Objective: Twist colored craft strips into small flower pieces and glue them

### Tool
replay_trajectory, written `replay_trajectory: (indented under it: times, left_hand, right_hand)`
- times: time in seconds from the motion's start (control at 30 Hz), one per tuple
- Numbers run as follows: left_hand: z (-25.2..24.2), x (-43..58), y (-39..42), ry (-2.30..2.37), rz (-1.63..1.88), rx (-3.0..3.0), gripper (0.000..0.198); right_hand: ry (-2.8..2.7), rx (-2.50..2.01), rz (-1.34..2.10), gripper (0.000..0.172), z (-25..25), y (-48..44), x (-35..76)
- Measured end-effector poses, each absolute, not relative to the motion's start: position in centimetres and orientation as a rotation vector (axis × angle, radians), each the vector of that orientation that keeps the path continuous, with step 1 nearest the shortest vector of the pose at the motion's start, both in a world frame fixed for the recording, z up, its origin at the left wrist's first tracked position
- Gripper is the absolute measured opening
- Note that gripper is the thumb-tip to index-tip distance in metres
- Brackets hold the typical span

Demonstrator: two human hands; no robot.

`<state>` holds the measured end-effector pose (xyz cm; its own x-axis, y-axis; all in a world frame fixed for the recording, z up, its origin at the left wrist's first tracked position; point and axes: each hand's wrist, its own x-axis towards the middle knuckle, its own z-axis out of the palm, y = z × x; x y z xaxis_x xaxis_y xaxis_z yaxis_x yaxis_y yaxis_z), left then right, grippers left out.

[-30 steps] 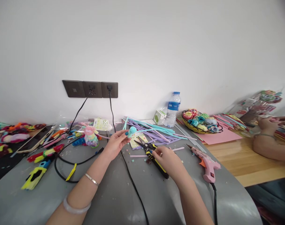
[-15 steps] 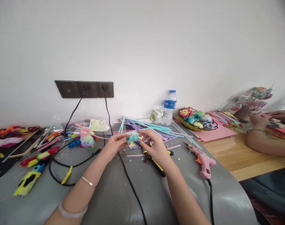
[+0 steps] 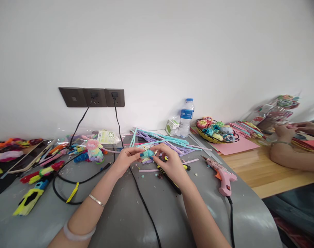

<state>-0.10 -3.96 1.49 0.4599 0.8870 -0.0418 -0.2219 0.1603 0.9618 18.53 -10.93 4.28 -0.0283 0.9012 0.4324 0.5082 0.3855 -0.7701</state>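
Note:
Between my two hands is a small fuzzy turquoise piece [image 3: 147, 154], apparently twisted pipe cleaner, held a little above the grey table. My left hand [image 3: 126, 160] pinches its left end with thumb and fingers. On the other side my right hand [image 3: 169, 161] grips it the same way, the fingertips partly covering it. Pliers with yellow and black handles [image 3: 173, 184] lie under my right hand, their jaws hidden. Loose turquoise and purple pipe cleaners [image 3: 169, 142] are heaped just behind the hands.
A pink glue gun [image 3: 225, 181] lies to the right, its cord trailing forward. Black cables [image 3: 143, 203] cross the table. At left are a pastel fuzzy figure [image 3: 94, 150] and a phone [image 3: 30, 156]. Behind stands a water bottle [image 3: 185, 119]. Another person's hands [image 3: 288, 131] work at far right.
Both hands keep their pinch and have barely moved. The turquoise piece looks slightly turned between the fingertips. The whole view has shifted a little.

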Motion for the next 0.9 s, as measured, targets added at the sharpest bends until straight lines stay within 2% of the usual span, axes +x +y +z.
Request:
replay_trajectory:
  times: [0.43,0.9]
  left_hand:
    - [1.36,-0.23,-3.61,0.737,0.944,1.276,0.028]
    - [1.07,-0.36,-3.69,0.711,0.945,1.412,0.024]
  right_hand:
    - [-1.646,-1.24,0.594,0.023,3.98,-11.02,18.31]
    - [-1.649,-1.272,0.578,0.016,4.31,-11.26,18.22]
